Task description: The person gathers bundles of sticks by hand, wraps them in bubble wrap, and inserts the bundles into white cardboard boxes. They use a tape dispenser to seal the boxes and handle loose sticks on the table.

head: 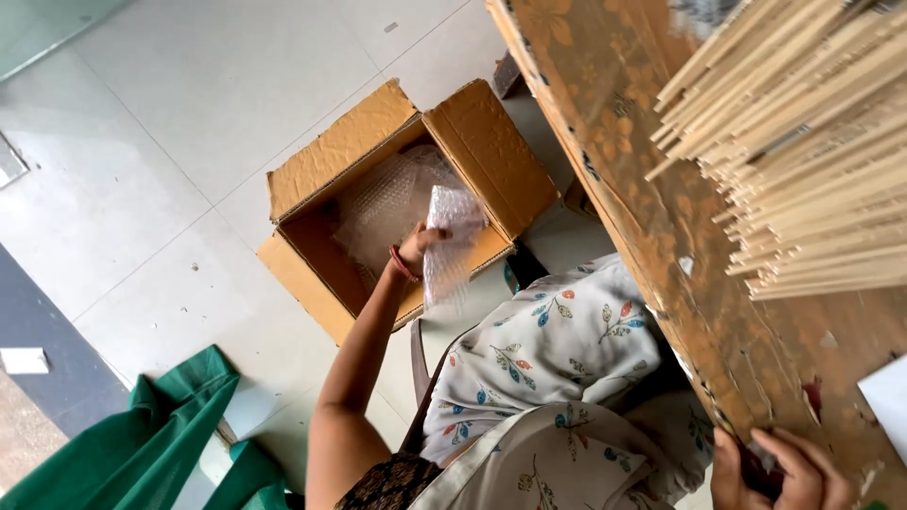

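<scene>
One sheet of bubble wrap (449, 247) is pinched in the left hand (416, 247) at the near right rim of the single open cardboard box (326, 165) on the floor; more wrap lines the box, so packing looks barely begun. The right hand (784, 469), fingers curled, grips the desk (652, 217) edge beside one stick bundle (803, 151), too many to count.

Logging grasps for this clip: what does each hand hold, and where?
Left hand grips a bubble wrap sheet by its upper edge, over the cardboard box. Right hand rests on the table edge; grasp unclear.
</scene>
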